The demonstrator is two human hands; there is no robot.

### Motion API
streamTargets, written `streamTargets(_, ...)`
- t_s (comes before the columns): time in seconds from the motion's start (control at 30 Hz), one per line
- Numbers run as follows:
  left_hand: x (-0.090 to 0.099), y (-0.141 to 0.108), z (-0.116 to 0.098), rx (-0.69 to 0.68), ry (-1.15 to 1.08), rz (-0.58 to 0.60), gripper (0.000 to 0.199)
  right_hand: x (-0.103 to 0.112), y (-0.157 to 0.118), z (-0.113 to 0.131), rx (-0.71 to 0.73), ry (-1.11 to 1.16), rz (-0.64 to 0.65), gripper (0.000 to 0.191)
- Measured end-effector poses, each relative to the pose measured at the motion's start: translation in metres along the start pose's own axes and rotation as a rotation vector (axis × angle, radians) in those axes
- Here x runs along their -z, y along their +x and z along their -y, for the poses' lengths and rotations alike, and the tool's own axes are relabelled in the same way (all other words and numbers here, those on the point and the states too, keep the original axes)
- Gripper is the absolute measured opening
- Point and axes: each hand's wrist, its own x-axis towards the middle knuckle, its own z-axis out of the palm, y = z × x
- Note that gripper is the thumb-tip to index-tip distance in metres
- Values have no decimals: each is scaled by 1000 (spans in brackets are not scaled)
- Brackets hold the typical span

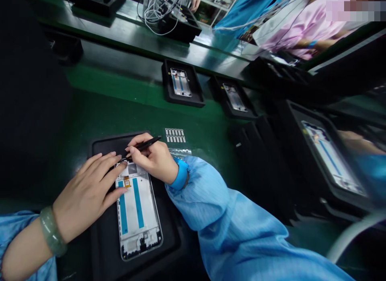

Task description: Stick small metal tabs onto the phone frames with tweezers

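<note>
A phone frame [134, 216] with two blue strips and a small orange flex cable [127, 182] lies in a black tray [102, 248]. My left hand [90, 188] rests over its upper left side, fingers stretched out and fingertips at the top edge. Between the fingers of my right hand [155, 160] is a thin black tweezers-like tool [147, 143], pinched like a pen. Its tip points at the frame's top edge, beside my left fingertips. What the tip touches is too small to make out.
Just beyond my right hand lies a sheet of small white labels [175, 135]. Farther back, black trays [197, 99] hold more phone frames. On the right stand stacked black trays [259, 160]. Across the bench are bundled cables [157, 13] and people, one in a pink sleeve [301, 31].
</note>
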Motion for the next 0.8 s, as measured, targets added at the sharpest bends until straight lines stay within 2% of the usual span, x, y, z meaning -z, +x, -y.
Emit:
streamTargets(0.23,0,-1,0,2,10,20,46,-1,-1,1,43,-58,-3,10)
streamTargets(0.47,0,0,0,-1,27,18,45,-7,1,4,245,-194,-13,9)
streamTargets(0.67,-1,-1,2,-9,23,5,47,-2,0,4,133,-102,-49,8)
streamTargets(0.8,-1,-1,1,-6,20,2,46,-2,-1,3,197,-125,-86,7)
